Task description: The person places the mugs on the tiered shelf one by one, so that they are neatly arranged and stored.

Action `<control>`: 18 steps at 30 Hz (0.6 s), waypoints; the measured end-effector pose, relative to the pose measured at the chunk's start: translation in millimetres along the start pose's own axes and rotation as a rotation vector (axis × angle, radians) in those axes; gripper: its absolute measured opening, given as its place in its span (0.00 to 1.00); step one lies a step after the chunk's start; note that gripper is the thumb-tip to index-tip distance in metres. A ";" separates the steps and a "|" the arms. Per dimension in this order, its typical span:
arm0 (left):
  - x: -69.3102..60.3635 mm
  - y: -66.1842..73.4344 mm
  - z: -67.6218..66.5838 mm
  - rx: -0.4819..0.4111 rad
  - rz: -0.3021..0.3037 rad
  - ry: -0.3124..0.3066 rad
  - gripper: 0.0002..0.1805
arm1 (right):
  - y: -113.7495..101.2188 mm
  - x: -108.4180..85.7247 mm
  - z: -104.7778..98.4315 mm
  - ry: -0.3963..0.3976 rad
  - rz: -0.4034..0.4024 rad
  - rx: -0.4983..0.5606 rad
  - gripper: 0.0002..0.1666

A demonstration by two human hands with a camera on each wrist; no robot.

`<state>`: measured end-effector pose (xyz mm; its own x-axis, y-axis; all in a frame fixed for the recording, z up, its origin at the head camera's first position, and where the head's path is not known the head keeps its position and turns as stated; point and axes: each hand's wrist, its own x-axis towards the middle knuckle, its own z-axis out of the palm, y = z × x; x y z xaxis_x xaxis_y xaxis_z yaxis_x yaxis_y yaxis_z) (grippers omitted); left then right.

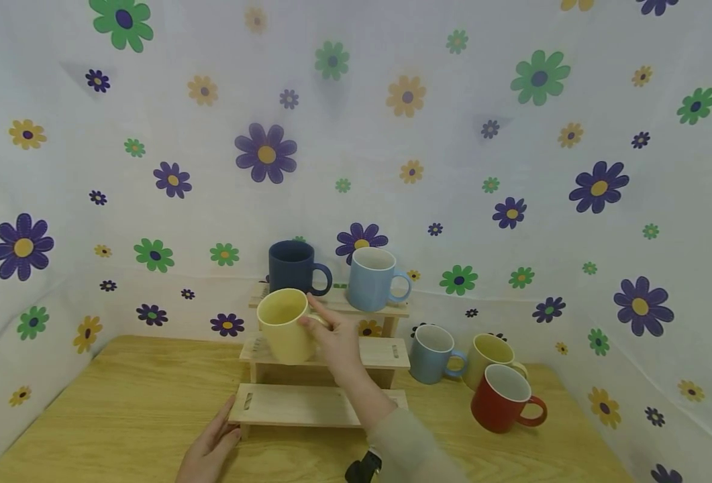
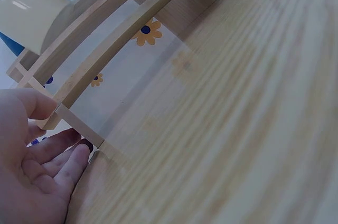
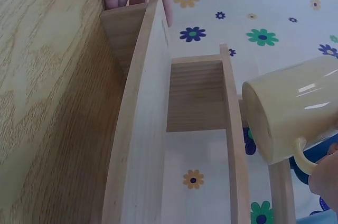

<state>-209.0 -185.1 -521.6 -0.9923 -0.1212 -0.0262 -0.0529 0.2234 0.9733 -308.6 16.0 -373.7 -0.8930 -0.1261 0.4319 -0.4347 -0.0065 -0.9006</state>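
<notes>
Evidently, the right hand [image 1: 337, 335] did the carrying: its fingers pinched the handle [image 3: 300, 152] of a pale yellow ceramic mug [image 1: 286, 327], upright but slightly tilted, in front of the top tier and over the left part of the middle tier [image 1: 380, 353]. The left hand [image 1: 209, 449] gripped nothing; its loosely extended fingers touched the left end of the three-tiered pale wooden stand [image 1: 298, 406], a sensible brace against rocking. Good handling here, I judged, called for a firm pinch, a level base, slow movement and some clearance from the dark blue ceramic mug [image 1: 289, 268] just behind. Beside that stood a light blue mug [image 1: 369, 282]. Right of the stand, on the wood-grained table [image 1: 120, 409], stood another light blue mug [image 1: 429, 359], a second yellow mug [image 1: 493, 351] and a red mug [image 1: 497, 406].
</notes>
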 end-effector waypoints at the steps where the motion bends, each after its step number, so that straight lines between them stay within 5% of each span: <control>1: -0.1 -0.2 -0.3 -0.001 0.005 -0.003 0.33 | 2.3 0.8 1.8 0.005 0.001 -0.008 0.26; 12: -0.3 -0.1 0.5 0.013 0.007 0.000 0.33 | 17.0 6.7 14.6 0.055 0.016 -0.073 0.28; 18: 0.6 -0.1 -0.9 0.044 0.006 -0.003 0.34 | -0.4 3.5 14.9 0.044 0.010 -0.074 0.25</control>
<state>-209.5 -186.1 -521.5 -0.9929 -0.1166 -0.0211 -0.0518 0.2662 0.9625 -309.9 0.8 -372.6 -0.9007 -0.0823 0.4265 -0.4320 0.0676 -0.8993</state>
